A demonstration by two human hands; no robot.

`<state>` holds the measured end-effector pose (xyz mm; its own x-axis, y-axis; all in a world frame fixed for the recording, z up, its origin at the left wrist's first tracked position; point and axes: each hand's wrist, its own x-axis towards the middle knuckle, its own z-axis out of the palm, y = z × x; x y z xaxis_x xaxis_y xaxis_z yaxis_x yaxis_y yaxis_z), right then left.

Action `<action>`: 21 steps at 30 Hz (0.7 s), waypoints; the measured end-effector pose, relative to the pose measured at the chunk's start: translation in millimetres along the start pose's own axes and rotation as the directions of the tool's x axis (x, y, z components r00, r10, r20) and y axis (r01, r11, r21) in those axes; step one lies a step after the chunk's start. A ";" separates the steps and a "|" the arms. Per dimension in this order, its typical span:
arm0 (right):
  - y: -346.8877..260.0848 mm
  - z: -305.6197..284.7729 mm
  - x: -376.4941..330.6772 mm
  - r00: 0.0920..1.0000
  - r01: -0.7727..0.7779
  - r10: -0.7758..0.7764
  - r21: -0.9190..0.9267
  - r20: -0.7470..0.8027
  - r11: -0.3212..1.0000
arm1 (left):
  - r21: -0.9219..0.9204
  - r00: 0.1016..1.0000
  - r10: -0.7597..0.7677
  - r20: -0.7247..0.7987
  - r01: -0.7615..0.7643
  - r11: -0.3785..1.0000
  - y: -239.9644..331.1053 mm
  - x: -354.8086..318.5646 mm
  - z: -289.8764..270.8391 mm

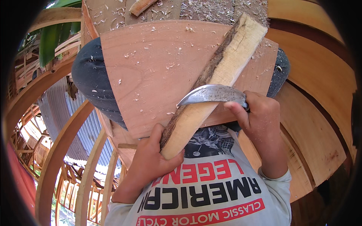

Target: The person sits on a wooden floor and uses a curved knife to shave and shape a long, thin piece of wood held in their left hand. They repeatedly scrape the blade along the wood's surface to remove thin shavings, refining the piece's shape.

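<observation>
A long piece of wood [230,64], pale on its cut face and dark with bark along its left edge, slants from my body up to the far right across a plywood board [158,75]. My left hand [154,154] is wrapped round its near end. In my right hand [260,113] is a curved knife [211,93] with a worn grey blade, its handle mostly hidden by my fingers. The blade lies across the wood's pale face, tip to the left, and my right thumb rests along its base.
The plywood rests over my knees. Shavings dot it and gather thickly on the planks [162,11] beyond, where a wood offcut [142,5] lies. Wooden railing posts [90,173] stand at left, with corrugated metal sheets [83,128] past them. Wide wooden boards [313,139] fill the right side.
</observation>
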<state>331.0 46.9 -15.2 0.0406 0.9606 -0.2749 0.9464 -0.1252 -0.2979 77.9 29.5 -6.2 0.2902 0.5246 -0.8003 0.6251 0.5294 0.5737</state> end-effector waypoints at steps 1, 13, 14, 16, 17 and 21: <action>-1.2 1.9 -2.2 0.997 0.077 -0.077 0.014 0.011 0.997 | -0.002 1.000 -0.005 0.003 0.005 1.000 0.0 0.1 1.5; 32.8 -4.9 21.8 0.960 -0.278 0.280 0.072 -0.018 0.958 | 0.026 0.999 -0.035 0.008 0.034 0.999 5.0 -5.5 5.1; 30.8 -3.0 17.9 0.950 -0.314 0.312 0.076 0.029 0.946 | 0.033 1.000 -0.028 0.001 0.028 0.999 4.3 -3.9 6.0; 12.7 -0.1 0.6 0.996 -0.088 0.089 0.056 -0.007 0.995 | 0.056 0.999 -0.029 0.024 0.027 0.998 3.1 -4.8 1.2; 6.5 1.9 -4.8 0.999 0.024 -0.023 0.032 -0.023 0.999 | 0.061 0.999 -0.024 0.042 0.021 0.998 1.8 -4.3 1.0; 41.0 -0.5 21.8 0.957 -0.288 0.289 0.028 -0.033 0.957 | 0.023 1.000 -0.027 0.012 0.027 0.999 4.8 -5.0 2.6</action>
<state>370.8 62.8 -32.9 0.3231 0.8909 -0.3193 0.8852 -0.4038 -0.2311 81.4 27.6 0.1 0.2818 0.5023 -0.8175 0.6491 0.5276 0.5480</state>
